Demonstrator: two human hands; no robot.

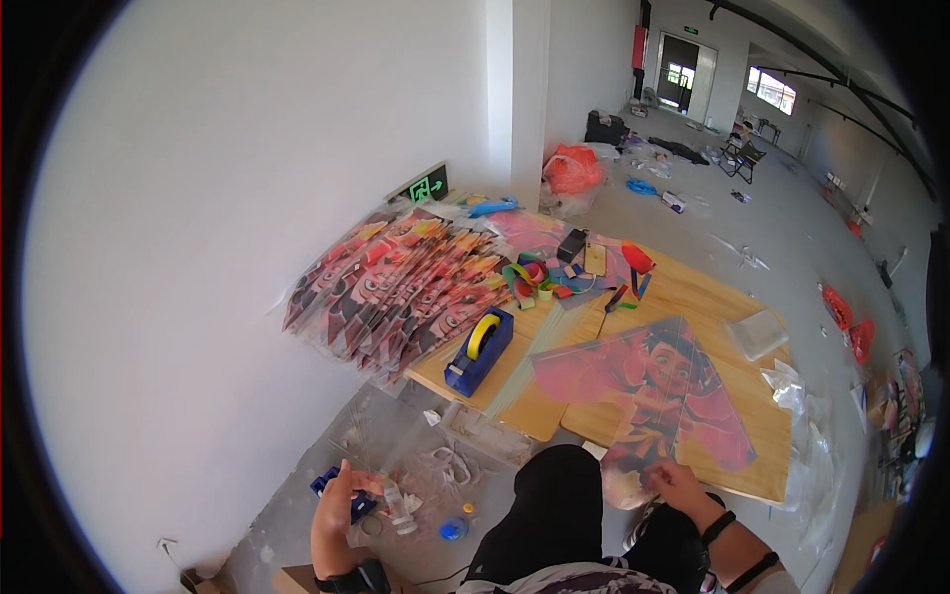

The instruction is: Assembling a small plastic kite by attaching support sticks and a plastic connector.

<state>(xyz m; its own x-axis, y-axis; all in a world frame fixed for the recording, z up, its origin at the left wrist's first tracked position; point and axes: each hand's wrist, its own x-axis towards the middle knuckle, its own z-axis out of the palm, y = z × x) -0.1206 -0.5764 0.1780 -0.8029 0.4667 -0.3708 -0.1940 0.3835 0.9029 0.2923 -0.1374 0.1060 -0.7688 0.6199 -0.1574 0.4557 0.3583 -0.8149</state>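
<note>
A printed kite (683,381) in pink and red, with a cartoon figure on it, lies spread on the wooden table (762,475); its lower end reaches past the front edge toward my lap. At that lower end my right hand (678,490) is closed, fingers pinching the kite's edge. Down at the left, my left hand (346,485) is over a dark blue tape dispenser (362,507), thumb up and fingers stretched apart. Beside it is a clear plastic bottle (399,507). Another blue dispenser with yellow tape (482,346) stands on the table.
Many similar printed kites (396,282) lie stacked against the wall. Thin clear rods (534,361), colourful ribbons (529,277), a phone (594,259) and a black box (571,245) are on the table. A blue lid (453,529) and plastic scraps lie on the floor.
</note>
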